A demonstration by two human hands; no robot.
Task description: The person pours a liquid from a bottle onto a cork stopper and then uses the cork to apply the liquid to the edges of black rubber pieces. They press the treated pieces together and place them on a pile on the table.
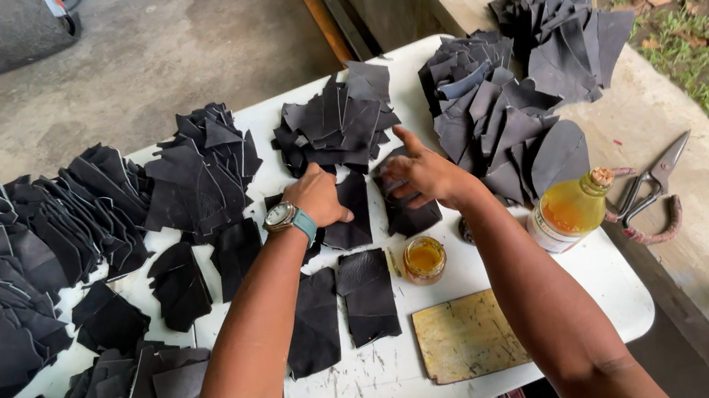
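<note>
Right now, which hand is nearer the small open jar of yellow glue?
Right. The right hand rests on a black leather piece just above the jar. The left hand presses another piece farther up and to the left.

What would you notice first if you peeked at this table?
First, the heaps of black leather pieces spread all over the white table, thickest at the left and far edges. Next, the left hand and right hand in the middle, each pressing on a dark piece. Then the bright yellow bottle lying near the right edge, with a small open jar nearby.
</note>
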